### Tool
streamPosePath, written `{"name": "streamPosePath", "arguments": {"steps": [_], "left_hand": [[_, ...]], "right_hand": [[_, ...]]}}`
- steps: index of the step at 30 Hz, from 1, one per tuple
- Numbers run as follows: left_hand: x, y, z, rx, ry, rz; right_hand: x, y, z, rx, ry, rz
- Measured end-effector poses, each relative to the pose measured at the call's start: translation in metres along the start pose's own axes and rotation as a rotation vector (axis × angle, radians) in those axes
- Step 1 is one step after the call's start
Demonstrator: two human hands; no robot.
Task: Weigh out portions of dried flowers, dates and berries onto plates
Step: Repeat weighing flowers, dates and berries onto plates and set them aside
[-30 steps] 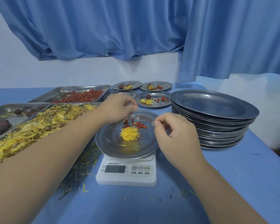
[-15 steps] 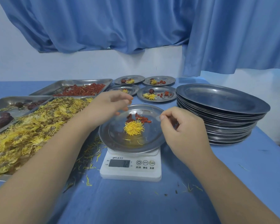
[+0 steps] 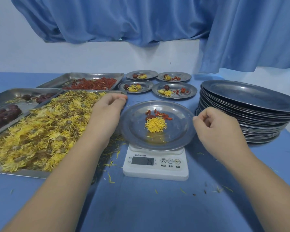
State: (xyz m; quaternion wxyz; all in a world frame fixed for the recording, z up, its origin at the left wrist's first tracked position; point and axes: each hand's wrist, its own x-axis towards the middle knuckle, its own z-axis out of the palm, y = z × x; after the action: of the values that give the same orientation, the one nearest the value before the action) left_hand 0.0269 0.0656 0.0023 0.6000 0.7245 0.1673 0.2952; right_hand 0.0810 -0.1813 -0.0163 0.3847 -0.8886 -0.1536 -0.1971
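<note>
On the blue table (image 3: pixel 141 206) under blue curtains (image 3: pixel 124 19), a plate (image 3: pixel 179 131) on the scale (image 3: pixel 156 171) carries one yellow flower (image 3: pixel 155 124) and red berries (image 3: pixel 161 114). The left hand (image 3: pixel 107 111) pinches its fingertips, on what I can't tell; the right hand (image 3: pixel 216 128) curls empty beside the plate.

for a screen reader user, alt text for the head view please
A metal plate holding a dried yellow flower and red berries sits on a white kitchen scale, with the left hand and right hand curled either side. Ingredient trays lie left, stacked plates right.
</note>
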Motion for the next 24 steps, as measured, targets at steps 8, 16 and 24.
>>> {"name": "streamPosePath", "arguments": {"steps": [8,16,24], "left_hand": [[0.006,0.004,-0.016,-0.241,-0.074,-0.23],[0.002,0.01,-0.019,-0.357,-0.159,-0.279],[-0.002,0.031,-0.035,-0.43,-0.159,-0.117]], "right_hand": [[0.001,0.006,0.007,0.017,-0.12,0.14],[-0.002,-0.001,0.008,0.392,-0.226,0.294],[-0.007,-0.027,0.005,0.667,-0.18,0.313]]}}
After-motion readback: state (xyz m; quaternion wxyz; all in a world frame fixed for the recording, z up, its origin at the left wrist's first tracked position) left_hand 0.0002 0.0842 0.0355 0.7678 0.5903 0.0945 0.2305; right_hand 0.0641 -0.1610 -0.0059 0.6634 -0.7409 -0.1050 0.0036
